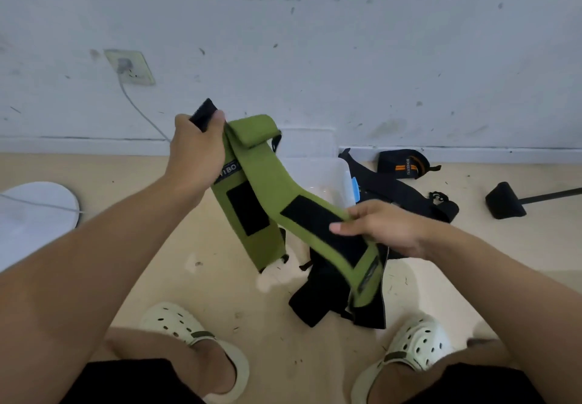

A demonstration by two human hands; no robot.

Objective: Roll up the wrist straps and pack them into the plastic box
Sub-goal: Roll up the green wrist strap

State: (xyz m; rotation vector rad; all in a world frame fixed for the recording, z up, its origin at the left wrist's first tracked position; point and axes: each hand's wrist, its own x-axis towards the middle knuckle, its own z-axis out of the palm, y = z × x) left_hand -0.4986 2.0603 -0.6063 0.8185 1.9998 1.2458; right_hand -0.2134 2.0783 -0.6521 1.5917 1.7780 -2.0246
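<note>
From the head view, the left hand (196, 151) is curled tight around the top end of a green wrist strap (274, 183), held up high. The right hand (381, 227) pinches the strap lower down, thumb on top of a black patch (the sticky kind). The strap hangs folded above the floor (220, 293). Behind it sits the clear plastic box (321, 176), near the wall (315, 41). Black straps (330, 296) lie between two white shoes (195, 340).

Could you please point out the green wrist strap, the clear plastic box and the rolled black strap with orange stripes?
green wrist strap (271, 183), head view, on its bare green middle.
clear plastic box (321, 172), head view, on its near wall.
rolled black strap with orange stripes (404, 164), head view, on its striped face.
</note>
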